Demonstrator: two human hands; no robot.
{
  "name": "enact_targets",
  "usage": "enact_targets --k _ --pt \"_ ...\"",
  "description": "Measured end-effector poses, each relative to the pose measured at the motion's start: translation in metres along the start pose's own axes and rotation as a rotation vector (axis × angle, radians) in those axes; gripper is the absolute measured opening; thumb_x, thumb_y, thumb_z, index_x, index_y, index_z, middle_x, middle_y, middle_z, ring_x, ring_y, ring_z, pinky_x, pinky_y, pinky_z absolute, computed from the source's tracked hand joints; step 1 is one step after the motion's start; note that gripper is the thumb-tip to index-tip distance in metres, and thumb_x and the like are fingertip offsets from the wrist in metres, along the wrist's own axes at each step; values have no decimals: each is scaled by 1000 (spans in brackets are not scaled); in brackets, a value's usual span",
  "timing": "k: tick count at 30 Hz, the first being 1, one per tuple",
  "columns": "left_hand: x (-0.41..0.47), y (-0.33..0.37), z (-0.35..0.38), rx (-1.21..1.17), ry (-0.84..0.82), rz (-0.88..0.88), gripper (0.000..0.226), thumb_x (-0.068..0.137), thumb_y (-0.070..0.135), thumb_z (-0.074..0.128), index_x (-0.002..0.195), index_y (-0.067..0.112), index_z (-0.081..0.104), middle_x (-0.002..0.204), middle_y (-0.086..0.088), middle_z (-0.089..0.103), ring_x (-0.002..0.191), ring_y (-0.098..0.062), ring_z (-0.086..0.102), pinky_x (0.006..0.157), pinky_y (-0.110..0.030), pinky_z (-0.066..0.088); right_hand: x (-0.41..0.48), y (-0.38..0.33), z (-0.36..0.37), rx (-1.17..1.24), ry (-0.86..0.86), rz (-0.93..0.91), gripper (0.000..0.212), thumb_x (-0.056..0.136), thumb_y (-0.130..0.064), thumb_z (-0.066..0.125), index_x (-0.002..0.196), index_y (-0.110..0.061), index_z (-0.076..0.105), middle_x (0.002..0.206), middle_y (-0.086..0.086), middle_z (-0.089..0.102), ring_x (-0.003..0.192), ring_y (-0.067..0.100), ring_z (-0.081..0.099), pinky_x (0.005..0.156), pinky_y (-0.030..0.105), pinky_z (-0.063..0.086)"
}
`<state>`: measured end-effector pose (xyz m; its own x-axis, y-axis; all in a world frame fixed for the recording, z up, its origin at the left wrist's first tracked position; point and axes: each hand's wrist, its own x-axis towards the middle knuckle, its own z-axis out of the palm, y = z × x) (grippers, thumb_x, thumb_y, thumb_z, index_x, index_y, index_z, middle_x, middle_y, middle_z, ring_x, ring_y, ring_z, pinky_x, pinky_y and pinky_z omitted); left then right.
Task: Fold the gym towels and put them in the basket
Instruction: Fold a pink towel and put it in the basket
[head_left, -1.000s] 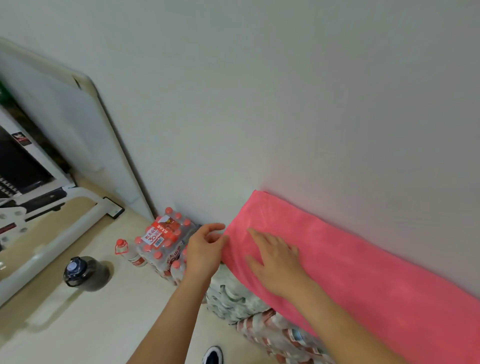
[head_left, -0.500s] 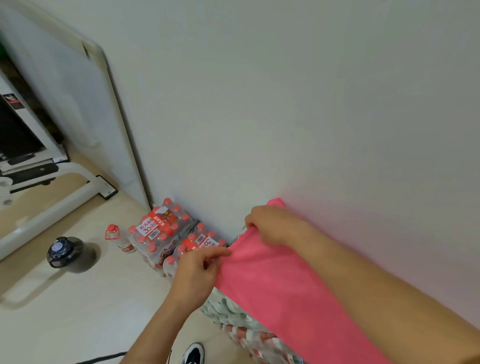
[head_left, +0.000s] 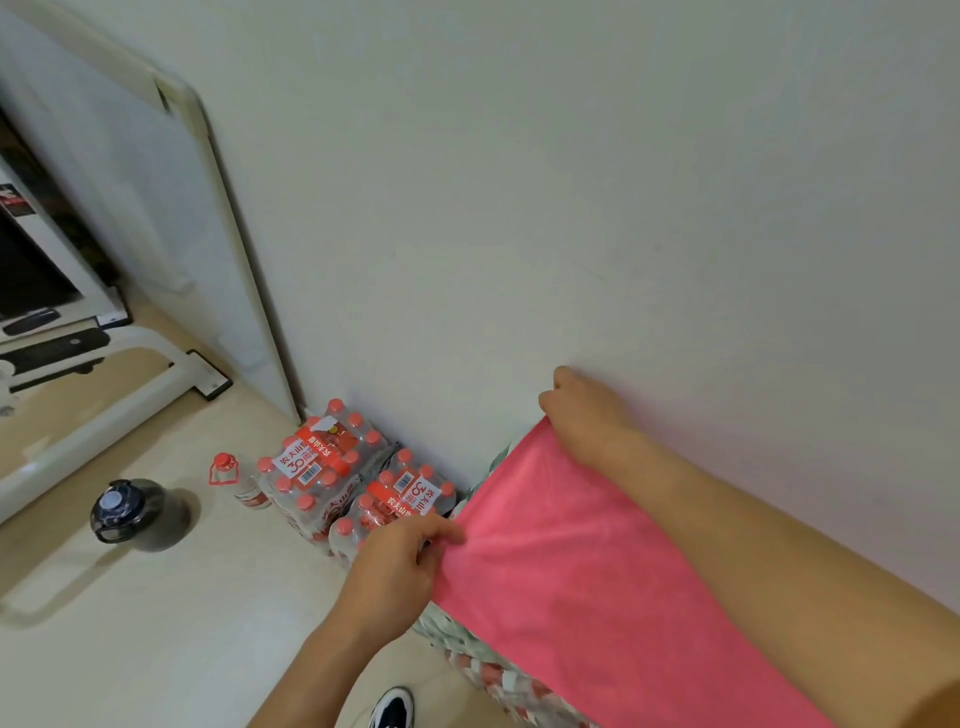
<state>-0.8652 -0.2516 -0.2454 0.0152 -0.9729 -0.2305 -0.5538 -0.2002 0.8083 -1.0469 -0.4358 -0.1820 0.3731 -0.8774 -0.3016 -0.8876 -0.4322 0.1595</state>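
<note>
I pinch the near corner of the pink towel (head_left: 587, 587) between the thumb and fingers of my left hand (head_left: 397, 569), at about seven o'clock in view. My right hand (head_left: 587, 415), at four o'clock by the wall (head_left: 571, 182), closes on the far corner. The towel lies stretched between them over stacked bottle packs (head_left: 483, 660). More packs of red-capped water bottles (head_left: 322, 462) and a dark jug (head_left: 132, 512) sit on the floor toward eight o'clock.

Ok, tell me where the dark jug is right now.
The dark jug stands on the floor at lower left of the head view, left of a small red-capped bottle and the water packs.
</note>
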Motion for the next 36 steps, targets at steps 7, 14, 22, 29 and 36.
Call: enact_targets --k 7,14,22,29,36 --pt "4 10 -4 14 -79 -15 22 95 21 51 92 36 66 86 22 65 77 4 58 67 -15 45 -4 11 8 54 136 128 25 92 -17 43 100 -14 67 104 10 68 94 32 63 70 32 43" --pt "2 30 -13 -14 -60 -64 20 80 13 65 85 32 65 80 10 62 68 -3 53 63 -21 45 -22 14 -3 1416 92 588 18 91 -10 55 75 -7 64 80 15 68 60 18 63 56 27 55" --pt "-23 111 -6 -4 -129 216 37 71 2 57 80 36 67 77 4 58 69 -9 52 65 -27 46 -80 45 -21 1542 269 611 20 83 2 64 71 -12 56 70 7 57 59 17 57 55 27 55" --pt "-53 181 68 -148 -374 455 38 62 6 49 79 34 67 66 11 42 61 -5 43 60 -18 38 -155 109 -8 1396 512 667 31 77 16 52 78 -14 58 66 5 51 37 9 50 36 18 41" --pt "-86 238 179 -81 -663 597 55 67 -8 50 111 20 68 91 4 49 74 -3 47 72 -17 44 -243 182 24 1306 531 659 33 76 17 47 85 -11 62 74 5 54 58 9 47 48 11 41"
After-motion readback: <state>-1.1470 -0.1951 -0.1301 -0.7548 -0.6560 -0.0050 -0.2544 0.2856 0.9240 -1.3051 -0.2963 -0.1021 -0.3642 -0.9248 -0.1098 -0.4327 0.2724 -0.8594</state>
